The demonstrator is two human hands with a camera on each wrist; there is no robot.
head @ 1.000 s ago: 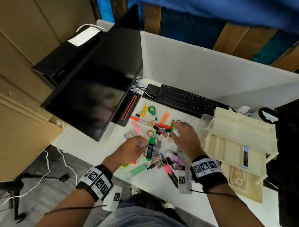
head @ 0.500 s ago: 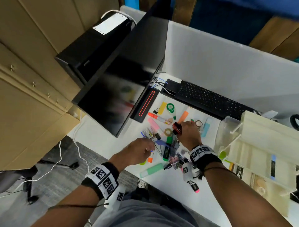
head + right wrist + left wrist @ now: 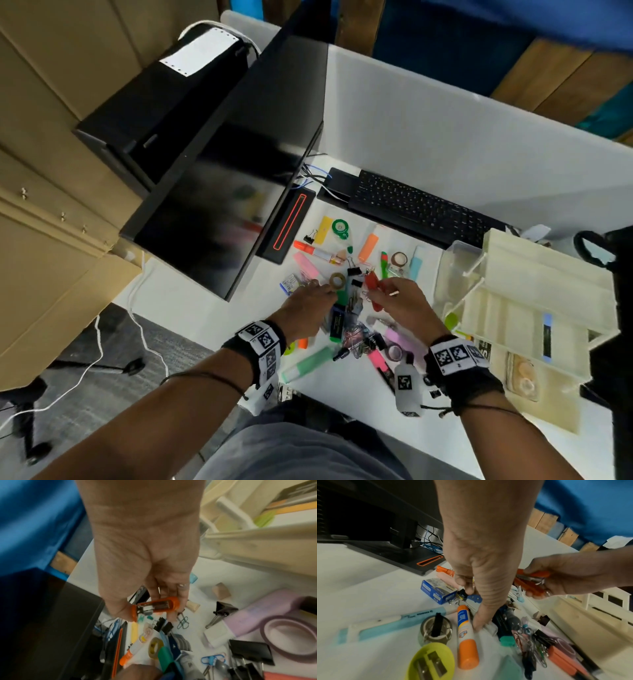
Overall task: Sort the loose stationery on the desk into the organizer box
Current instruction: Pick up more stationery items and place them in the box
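So the right hand [image 3: 404,305] has an orange stapler [image 3: 530,582] up off the tabletop [image 3: 346,404], fingers [image 3: 181,593] curled around it with the thumb on the other side. The stapler is tilted and hangs just above the pile, over a couple of black binder clips [image 3: 164,625] and a green paper clip [image 3: 182,623].

The left hand [image 3: 308,308] is down in the mess, thumb stretched out straight with its tip touching the tabletop right beside a glue stick [image 3: 466,638]. Its other fingers are curled down by a small black clip [image 3: 462,595], next to the blue staple box [image 3: 436,589]. Can't really tell if they've actually got hold of that clip or are just touching it.

Room-wise it's tight. The loose stuff is squeezed between the monitor stand [image 3: 287,226] on the left, the keyboard [image 3: 418,209] at the back and the cream organizer box [image 3: 534,308] on the right, which is fanned open in tiers near the right edge of the tabletop. The right hand sits between the pile and the organizer, not touching it. A clear plastic tub [image 3: 459,274] stands just beside the organizer's near-left corner.

Near the front edge there's a mint highlighter [image 3: 308,363], a pink marker [image 3: 380,365] and a roll of purple tape [image 3: 289,634]; the bare strip of tabletop in front of them is the only open white patch. A yellow-green sharpener [image 3: 431,662] and a brownish tape roll [image 3: 436,630] lie close by the left wrist, along with a light blue pen [image 3: 388,624].
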